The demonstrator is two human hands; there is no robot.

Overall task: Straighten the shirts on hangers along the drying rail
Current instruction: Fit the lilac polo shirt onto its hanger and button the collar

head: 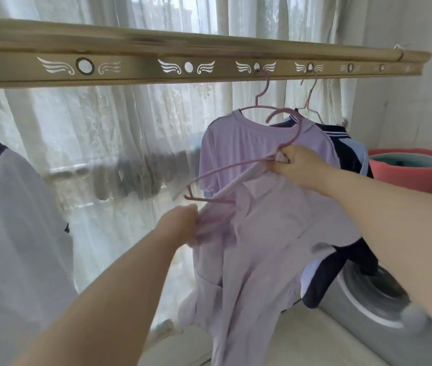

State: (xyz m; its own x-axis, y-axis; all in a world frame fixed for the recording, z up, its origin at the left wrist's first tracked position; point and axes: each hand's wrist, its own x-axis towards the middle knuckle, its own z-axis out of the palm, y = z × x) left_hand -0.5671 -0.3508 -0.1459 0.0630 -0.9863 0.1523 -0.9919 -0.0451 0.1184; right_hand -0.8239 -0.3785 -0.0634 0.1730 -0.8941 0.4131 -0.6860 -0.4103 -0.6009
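Rail (209, 52) up top, shirts (267, 143) hanging under its right end, another shirt (11, 220) far left, washer (373, 307) below right, basin (410, 167) behind it

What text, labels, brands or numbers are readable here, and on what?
None readable.
Drying rail: only wing-shaped cutouts around round holes, no lettering.
Lilac shirt held in the left hand and right hand: no print or tag visible.
Washing machine: blurred, no marking legible.

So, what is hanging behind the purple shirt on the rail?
Behind the purple shirt hangs a dark navy and light blue garment on its own hanger. The shirt covers most of it.
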